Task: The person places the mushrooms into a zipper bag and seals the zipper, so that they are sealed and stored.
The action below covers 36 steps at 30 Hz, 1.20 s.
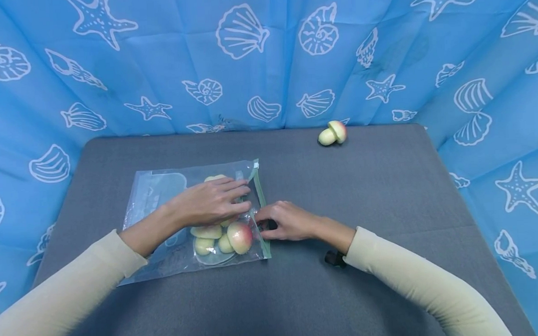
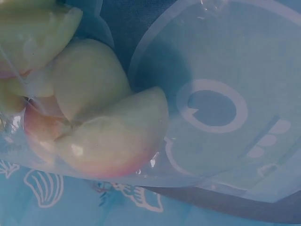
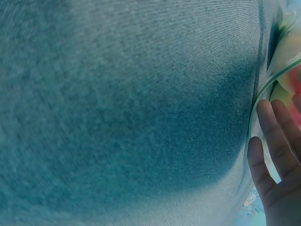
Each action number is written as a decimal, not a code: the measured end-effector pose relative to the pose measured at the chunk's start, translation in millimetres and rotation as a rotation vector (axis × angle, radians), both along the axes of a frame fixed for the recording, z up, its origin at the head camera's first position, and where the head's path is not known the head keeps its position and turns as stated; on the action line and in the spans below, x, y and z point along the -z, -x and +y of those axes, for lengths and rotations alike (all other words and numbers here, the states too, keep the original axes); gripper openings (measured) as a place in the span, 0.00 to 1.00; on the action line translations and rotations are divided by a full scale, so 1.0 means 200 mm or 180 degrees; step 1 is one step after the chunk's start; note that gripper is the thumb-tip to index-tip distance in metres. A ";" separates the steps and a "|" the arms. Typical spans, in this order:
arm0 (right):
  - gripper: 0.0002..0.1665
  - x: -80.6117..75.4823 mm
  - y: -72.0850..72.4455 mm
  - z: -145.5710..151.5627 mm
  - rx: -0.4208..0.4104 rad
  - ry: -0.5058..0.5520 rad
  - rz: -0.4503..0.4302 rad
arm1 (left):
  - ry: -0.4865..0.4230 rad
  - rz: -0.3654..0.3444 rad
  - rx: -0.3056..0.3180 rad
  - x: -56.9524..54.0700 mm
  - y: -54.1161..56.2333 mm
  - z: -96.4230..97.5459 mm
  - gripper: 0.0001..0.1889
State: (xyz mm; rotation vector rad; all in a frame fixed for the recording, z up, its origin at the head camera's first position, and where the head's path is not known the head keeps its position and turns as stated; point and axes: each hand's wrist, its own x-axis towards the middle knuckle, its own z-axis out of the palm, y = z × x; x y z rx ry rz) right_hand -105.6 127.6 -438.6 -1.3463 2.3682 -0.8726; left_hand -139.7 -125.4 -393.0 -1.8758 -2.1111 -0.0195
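A clear plastic zip bag (image 1: 153, 266) lies flat, its green-edged mouth (image 1: 259, 188) facing right. Several toy mushrooms (image 1: 239, 237), cream with pinkish caps, are inside near that end. Across the top of the bag rests my left hand (image 1: 212, 203), its fingers stretched over the mushrooms and partly hiding them. My right hand (image 1: 289, 221) is at the bag's mouth, thumb and fingers spread apart at the green edge. In the right wrist view its fingers (image 3: 277, 150) look fairly straight beside that edge. The left wrist view shows mushrooms (image 2: 117, 132) through the plastic.
One more toy mushroom (image 1: 332, 133) lies on its side by the table's back edge. The grey cloth-covered table (image 1: 387, 193) meets a blue curtain (image 1: 282, 62) with white shell prints. A small black object (image 1: 334, 259) sits under the right wrist.
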 end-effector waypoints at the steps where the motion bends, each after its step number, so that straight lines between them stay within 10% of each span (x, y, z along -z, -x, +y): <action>1: 0.13 0.00 0.00 0.00 -0.0012 -0.0015 -0.0001 | 0.0002 0.0003 0.0001 0.00 0.00 0.00 0.15; 36: 0.17 -0.03 0.03 0.04 -0.0060 -0.0008 -0.0198 | -0.0027 -0.0073 -0.0031 -0.02 0.02 0.01 0.13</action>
